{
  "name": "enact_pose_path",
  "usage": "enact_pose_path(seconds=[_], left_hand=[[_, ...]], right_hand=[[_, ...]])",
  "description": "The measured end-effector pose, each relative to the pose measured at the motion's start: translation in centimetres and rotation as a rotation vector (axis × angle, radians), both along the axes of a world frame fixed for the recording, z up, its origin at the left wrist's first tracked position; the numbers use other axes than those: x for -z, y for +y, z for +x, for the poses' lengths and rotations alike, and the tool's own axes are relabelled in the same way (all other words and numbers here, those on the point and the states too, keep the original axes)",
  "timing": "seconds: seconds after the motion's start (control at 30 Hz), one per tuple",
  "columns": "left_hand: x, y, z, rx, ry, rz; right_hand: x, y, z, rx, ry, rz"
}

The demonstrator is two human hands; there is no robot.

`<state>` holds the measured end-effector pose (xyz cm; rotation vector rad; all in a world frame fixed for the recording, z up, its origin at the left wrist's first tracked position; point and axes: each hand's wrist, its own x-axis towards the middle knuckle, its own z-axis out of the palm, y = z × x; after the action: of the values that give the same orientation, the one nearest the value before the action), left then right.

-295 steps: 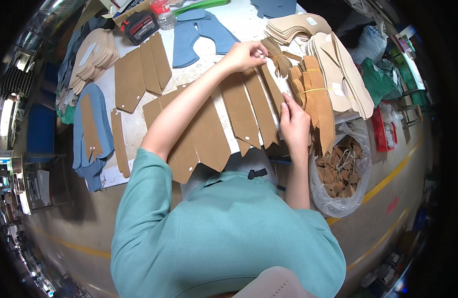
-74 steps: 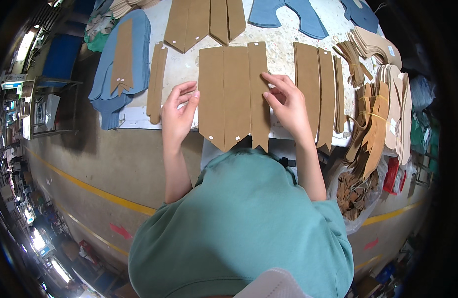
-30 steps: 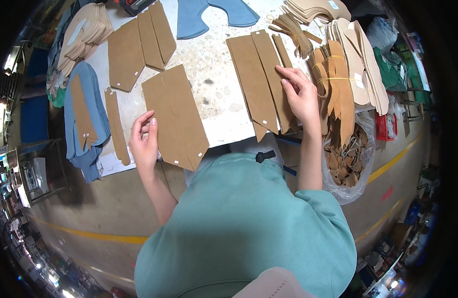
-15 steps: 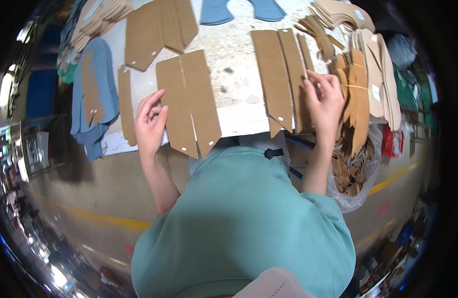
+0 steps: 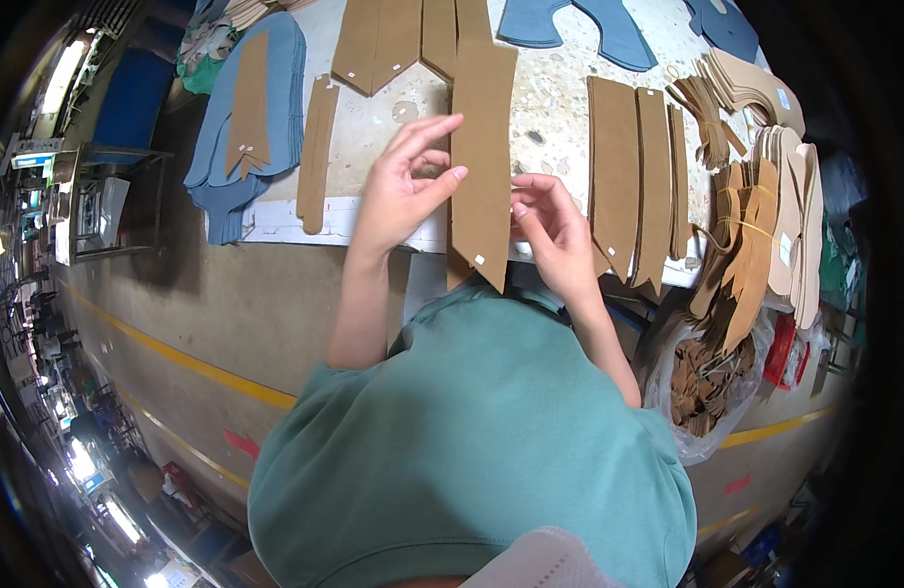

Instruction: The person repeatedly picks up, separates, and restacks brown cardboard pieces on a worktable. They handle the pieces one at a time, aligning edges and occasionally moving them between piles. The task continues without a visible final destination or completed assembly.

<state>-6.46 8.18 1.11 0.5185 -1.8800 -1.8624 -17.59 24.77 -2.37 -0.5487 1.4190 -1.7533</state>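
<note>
A long brown leather-like panel [image 5: 483, 167] with a slanted lower end and a small white sticker lies in front of me. Part of another brown piece [image 5: 459, 269] shows under its lower left edge, and the panel's end hangs over the table's near edge. At its left side is my left hand [image 5: 405, 191], thumb and fingers apart, holding nothing. My right hand [image 5: 560, 240] is close to its right edge, fingers loosely bent and apart from the thumb, with nothing visible in them. To the right lie stacked brown strips [image 5: 613, 176].
Brown panels [image 5: 378, 44] lie at the far side of the white table [image 5: 550, 127]. Blue pieces [image 5: 275, 88] sit left, a narrow brown strip [image 5: 317, 157] beside them. Banded tan pieces [image 5: 751, 225] are at right, above a plastic bag [image 5: 707, 382] of brown scraps.
The two brown panels that lay side by side are now overlapped in one narrow pile. My right hand has come from the right-hand strips to this pile. The whole view has shifted.
</note>
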Motion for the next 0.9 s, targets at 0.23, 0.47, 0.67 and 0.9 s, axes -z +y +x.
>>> enact_pose_path(seconds=[0.23, 0.47, 0.67, 0.9], left_hand=[[3.6, -1.0, 1.0, -0.018, -0.164, -0.14], [3.3, -0.7, 0.8, -0.065, -0.197, -0.183], [2.3, 0.1, 0.6, -0.109, -0.277, -0.396], [2.4, 1.0, 0.4, -0.234, -0.277, -0.402]], right_hand=[[0.4, -0.3, 0.1, -0.007, 0.343, 0.096], [-0.3, -0.4, 0.8, 0.039, 0.601, 0.145], [-0.2, -1.0, 0.4, 0.096, 0.55, 0.01], [-0.1, -2.5, 0.8, 0.056, 0.377, 0.053]])
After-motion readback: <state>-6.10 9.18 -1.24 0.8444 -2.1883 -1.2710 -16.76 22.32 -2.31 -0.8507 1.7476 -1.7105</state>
